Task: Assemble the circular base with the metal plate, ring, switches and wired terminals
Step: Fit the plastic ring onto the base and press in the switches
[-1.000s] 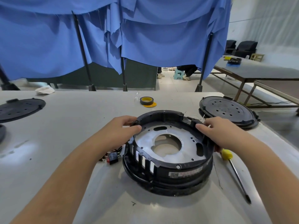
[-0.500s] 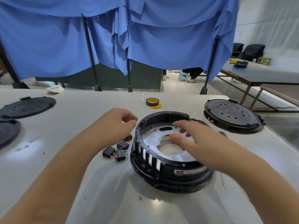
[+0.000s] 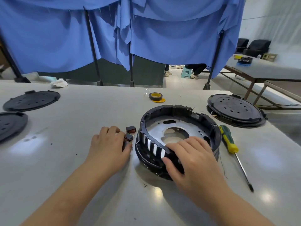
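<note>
The black circular base (image 3: 172,111) sits in the middle of the table with the slotted ring seated in it and the silver metal plate (image 3: 177,128) lying inside. My right hand (image 3: 189,159) grips the base's near rim, thumb on the outer wall and fingers over the top edge. Several small black and red rocker switches (image 3: 130,129) lie just left of the base. My left hand (image 3: 109,144) rests over those switches, fingertips closing on one of them. Thin wires (image 3: 213,115) poke out behind the base at the right.
A green and yellow screwdriver (image 3: 229,144) lies right of the base. A roll of dark and yellow tape (image 3: 155,96) sits behind it. Black round lids rest at the far right (image 3: 236,110) and far left (image 3: 31,100), another at the left edge (image 3: 9,124).
My right hand left the far right rim, crossed over the plate and took the near rim. My left hand let go of the base's left rim and dropped onto the switches.
</note>
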`<action>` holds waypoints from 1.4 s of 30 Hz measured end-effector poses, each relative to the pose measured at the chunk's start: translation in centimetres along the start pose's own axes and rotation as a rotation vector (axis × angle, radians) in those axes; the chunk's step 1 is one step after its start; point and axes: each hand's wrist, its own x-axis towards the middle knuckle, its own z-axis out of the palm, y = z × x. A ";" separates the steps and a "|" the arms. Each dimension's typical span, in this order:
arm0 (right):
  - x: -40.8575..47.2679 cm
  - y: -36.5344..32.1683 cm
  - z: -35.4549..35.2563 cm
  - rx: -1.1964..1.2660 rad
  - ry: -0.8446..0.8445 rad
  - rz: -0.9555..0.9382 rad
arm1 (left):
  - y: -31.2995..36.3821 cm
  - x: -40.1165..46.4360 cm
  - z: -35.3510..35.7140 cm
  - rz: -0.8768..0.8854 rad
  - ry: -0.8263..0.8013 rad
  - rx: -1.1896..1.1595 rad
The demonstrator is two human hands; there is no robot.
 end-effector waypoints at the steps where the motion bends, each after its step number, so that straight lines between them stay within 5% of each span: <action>1: 0.0 0.0 0.1 0.005 0.009 0.006 | 0.0 -0.1 0.2 0.008 0.001 0.004; 18: -0.3 0.3 -0.1 0.055 0.001 0.001 | -0.3 -0.9 1.1 0.052 0.057 0.057; 30: -0.4 0.1 -0.5 0.059 -0.034 0.011 | -0.5 -1.2 -1.4 0.126 0.168 -0.437; 42: -0.4 0.1 -0.3 0.061 -0.024 0.021 | 3.5 -4.5 -3.7 0.565 0.174 -0.582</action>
